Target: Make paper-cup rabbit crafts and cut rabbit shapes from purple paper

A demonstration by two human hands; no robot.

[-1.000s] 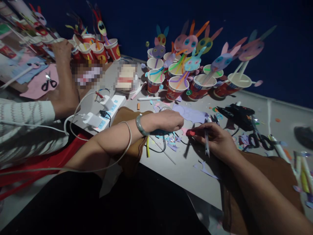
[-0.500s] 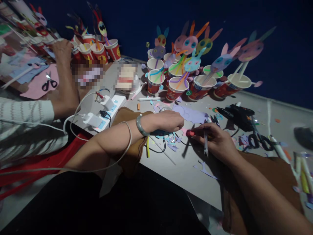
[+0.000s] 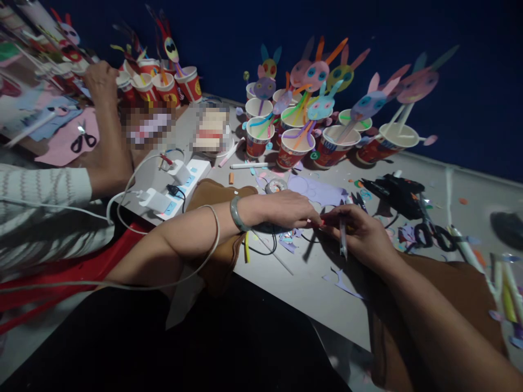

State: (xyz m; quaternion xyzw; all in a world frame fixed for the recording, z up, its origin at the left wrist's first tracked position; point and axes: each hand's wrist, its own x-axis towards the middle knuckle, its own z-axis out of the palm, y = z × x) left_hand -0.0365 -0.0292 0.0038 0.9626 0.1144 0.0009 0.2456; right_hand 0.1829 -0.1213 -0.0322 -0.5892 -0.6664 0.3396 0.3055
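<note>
Black cloth [image 3: 204,332] covered the lap closest to my camera, and past it ran the bench [image 3: 302,294], a purple scrap [image 3: 342,284] lying near its front edge. Farther in, the right grip [image 3: 359,231] pinched a small red piece [image 3: 322,222] at the tips of thumb and fingers, with a clear pen [image 3: 343,239] held across the same fingers, its long axis running roughly near to far in my view. What mattered most to me was that the small red piece sat between the two hands, left of the right grip and just off the right-hand end of the left grip [image 3: 286,208]. Those left fingertips reached right up to it; I couldn't tell whether they were clenched on it or only touching. Neither hand was clearly nearer, and its own long axis was too small to read. Beyond lay a purple sheet [image 3: 321,190], then paper cups [image 3: 296,158] against a dark blue wall [image 3: 229,49].
</note>
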